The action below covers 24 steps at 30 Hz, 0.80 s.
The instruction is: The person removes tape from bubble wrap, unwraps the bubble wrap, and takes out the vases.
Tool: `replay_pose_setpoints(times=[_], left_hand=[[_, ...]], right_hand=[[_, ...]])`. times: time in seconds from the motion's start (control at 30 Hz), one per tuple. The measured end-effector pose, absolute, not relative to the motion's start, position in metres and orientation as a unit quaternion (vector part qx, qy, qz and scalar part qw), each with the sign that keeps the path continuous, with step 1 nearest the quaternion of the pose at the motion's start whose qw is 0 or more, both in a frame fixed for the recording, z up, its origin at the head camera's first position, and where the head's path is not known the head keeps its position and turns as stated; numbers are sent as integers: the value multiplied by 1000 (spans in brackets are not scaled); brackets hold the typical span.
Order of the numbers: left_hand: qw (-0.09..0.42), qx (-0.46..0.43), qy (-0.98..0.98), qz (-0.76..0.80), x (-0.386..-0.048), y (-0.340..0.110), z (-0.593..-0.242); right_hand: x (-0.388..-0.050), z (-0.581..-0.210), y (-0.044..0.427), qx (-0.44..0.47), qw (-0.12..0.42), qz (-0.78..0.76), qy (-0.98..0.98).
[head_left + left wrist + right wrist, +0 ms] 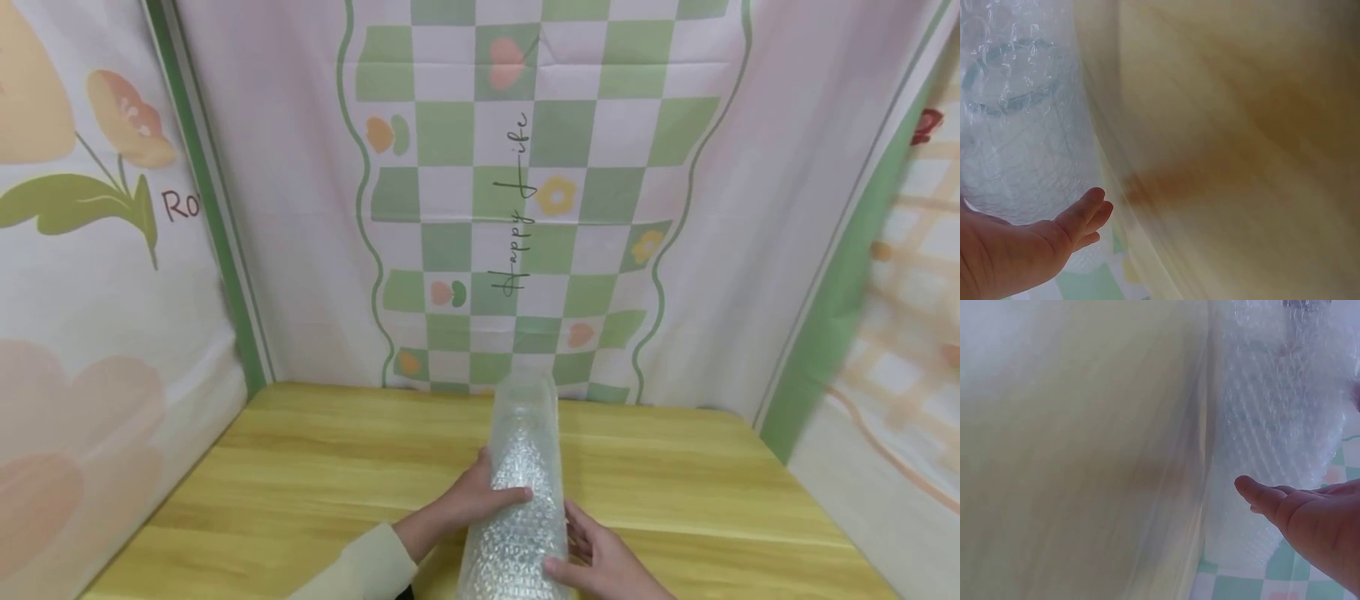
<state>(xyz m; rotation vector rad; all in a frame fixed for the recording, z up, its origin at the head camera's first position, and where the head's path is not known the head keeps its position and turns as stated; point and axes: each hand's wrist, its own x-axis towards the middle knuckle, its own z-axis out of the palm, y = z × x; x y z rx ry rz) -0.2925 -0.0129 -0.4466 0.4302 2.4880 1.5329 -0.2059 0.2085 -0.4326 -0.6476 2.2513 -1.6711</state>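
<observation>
A long roll of clear bubble wrap (517, 533) stands out from the front edge of the wooden table, between both hands. My left hand (476, 496) holds its left side, the thumb laid across the upper face and the other fingers mostly hidden behind. Lower down, my right hand (600, 558) grips the right side with the thumb in front and the fingers bent at the edge. In the left wrist view a blue-green ring shows through the bubble wrap (1016, 162); what it belongs to is unclear. The right wrist view shows the bubble wrap (1266, 425) beside the right hand (1316, 519).
The yellow wood-grain table (337, 450) reaches back to a hanging cloth (300, 208) with green and white checks in its middle. Patterned cloths also hang at the left (97, 333) and right (900, 333), close along the table's sides.
</observation>
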Motion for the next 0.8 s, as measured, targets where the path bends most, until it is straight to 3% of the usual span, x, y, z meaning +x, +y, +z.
replay_pose_setpoints(times=[0.57, 0.8], left_hand=[[91, 143, 845, 507, -290, -10, -442], [97, 145, 846, 503, -289, -8, -442]], right_hand=[[-210, -441, 215, -294, 107, -566, 763], [-210, -442, 214, -271, 88, -547, 787]])
